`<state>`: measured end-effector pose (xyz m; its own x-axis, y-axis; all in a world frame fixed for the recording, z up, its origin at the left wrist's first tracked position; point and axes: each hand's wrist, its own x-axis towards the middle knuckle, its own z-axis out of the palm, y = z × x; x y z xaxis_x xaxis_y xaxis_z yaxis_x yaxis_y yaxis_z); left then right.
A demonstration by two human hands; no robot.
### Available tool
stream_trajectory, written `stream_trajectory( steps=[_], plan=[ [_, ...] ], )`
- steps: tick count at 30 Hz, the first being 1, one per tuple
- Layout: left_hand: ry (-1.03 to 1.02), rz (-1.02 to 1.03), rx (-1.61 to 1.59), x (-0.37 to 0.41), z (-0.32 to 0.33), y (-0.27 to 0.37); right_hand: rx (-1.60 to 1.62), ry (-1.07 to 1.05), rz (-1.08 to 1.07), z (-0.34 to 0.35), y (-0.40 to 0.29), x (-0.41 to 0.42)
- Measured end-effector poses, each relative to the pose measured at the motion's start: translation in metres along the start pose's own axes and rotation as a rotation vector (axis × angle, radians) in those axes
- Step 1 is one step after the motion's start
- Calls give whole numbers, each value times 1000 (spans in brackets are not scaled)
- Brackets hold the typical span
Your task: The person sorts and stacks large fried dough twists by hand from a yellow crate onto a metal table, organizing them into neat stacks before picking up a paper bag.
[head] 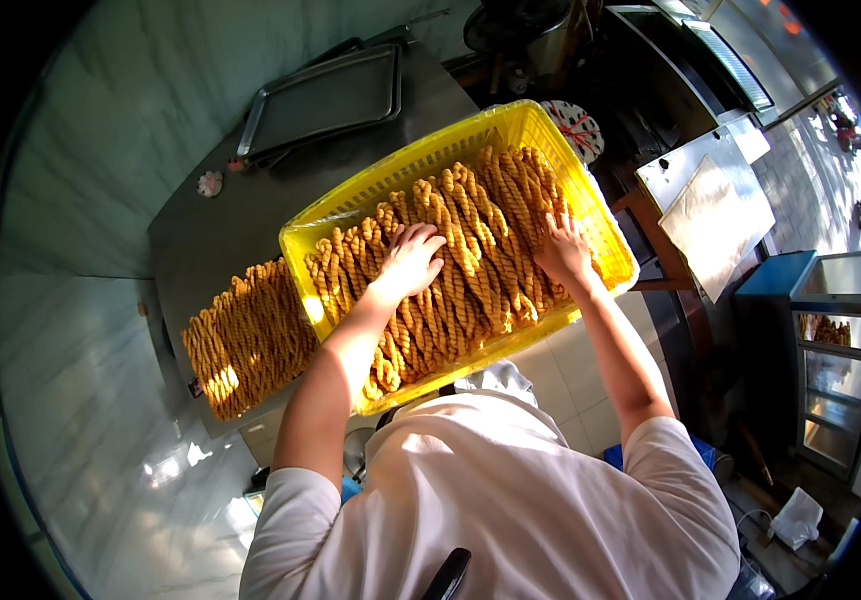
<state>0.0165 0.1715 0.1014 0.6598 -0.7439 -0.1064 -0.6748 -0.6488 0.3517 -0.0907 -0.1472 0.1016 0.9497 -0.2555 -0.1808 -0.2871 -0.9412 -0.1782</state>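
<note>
A yellow plastic crate point(409, 166) stands before me, with clear plastic lining showing along its rim. Fried dough twists point(468, 240), golden brown and laid side by side, fill much of it. My left hand point(411, 259) rests on the twists left of the middle, its fingers bent and spread. Near the crate's right end, my right hand point(567, 251) touches the twists there with fingers apart. Neither hand has a twist lifted clear of the pile. Left of the crate, more dough twists point(250, 337) lie in a dense row on the metal table.
The metal table point(197, 225) carries stacked baking trays point(325, 97) at its back, beside a marble-patterned wall point(122, 135). Small figurines point(209, 184) sit near that wall. A round patterned stool seat point(574, 129) is beyond the crate. Brown paper point(708, 217) and a glass-fronted cabinet point(835, 360) are at right.
</note>
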Motion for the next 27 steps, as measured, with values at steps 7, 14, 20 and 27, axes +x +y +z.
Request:
stream_trajectory(
  steps=[7, 14, 20, 27],
  plan=[
    [161, -378, -230, 52, -24, -10, 319, -89, -263, 9, -70, -35],
    [40, -370, -379, 106, -2, -94, 255, -240, -262, 38, -110, -78],
    [-122, -266, -241, 122, -17, -74, 203, -153, -255, 58, -95, -91],
    [-195, -417, -71, 125, -19, -64, 218, -67, -274, 38, -91, -83]
  ],
)
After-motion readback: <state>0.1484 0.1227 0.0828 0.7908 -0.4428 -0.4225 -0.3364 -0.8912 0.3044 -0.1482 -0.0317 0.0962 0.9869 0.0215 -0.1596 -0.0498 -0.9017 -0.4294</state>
